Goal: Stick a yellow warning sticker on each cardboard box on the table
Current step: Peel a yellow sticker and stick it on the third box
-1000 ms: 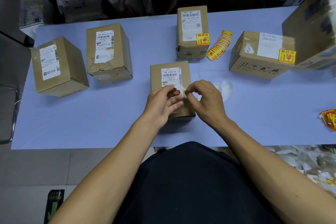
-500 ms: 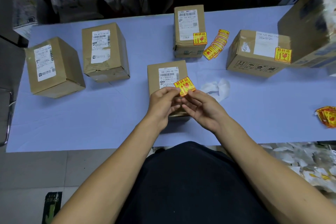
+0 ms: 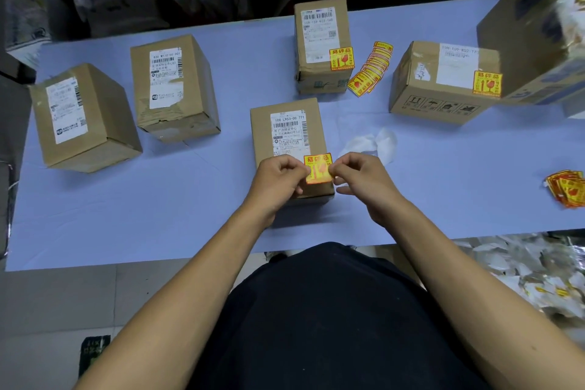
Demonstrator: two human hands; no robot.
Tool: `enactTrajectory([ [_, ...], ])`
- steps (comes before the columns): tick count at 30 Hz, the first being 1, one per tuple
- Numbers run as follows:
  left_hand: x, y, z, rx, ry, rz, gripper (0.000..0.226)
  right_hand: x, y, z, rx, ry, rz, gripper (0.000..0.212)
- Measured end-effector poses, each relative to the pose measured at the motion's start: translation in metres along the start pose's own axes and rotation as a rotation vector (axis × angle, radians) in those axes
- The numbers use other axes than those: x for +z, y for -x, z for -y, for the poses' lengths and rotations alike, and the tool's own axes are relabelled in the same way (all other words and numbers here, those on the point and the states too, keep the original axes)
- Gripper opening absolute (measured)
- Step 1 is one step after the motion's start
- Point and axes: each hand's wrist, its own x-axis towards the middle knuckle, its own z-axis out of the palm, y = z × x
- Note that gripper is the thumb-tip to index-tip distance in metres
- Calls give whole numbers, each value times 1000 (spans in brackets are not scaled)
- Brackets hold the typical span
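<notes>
While a yellow warning sticker (image 3: pixel 318 168) is pinched at its two side edges, by the left hand (image 3: pixel 280 182) and by the right hand (image 3: pixel 364 179), it is held stretched flat between the fingertips, just over the near end of the nearest box (image 3: pixel 289 139), below that box's white shipping label (image 3: pixel 288 133).

Fingers: both hands closed in a thumb-and-forefinger pinch on the sticker; the remaining fingers are curled. Whether the sticker already touches the cardboard cannot be told.

Step in hand, as judged: placing the sticker on this box.

Next move, as judged: the sticker is to be lowered squarely and pressed down, clear of the barcode.

Stock noted beyond the fingers:
- two boxes already stickered (image 3: pixel 323 47) (image 3: pixel 443 82);
- two boxes unstickered, far to the left (image 3: pixel 174 85) (image 3: pixel 84 117);
- spare stickers fanned out (image 3: pixel 370 70).
</notes>
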Motion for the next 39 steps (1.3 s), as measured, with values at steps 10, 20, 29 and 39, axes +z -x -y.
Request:
enactTrajectory([
  [10, 4, -1, 6, 209, -712, -115, 11, 9, 4, -16, -57, 206, -81, 12],
  [20, 3, -4, 6, 218, -745, -112, 13, 9, 4, -15, -83, 328, -111, 12],
  [29, 3, -7, 7, 220, -792, -102, 11, 9, 3, -14, -93, 421, -109, 13],
  [39, -13, -14, 23, 552, -1020, -268, 55, 10, -14, -24, -30, 410, -61, 39],
])
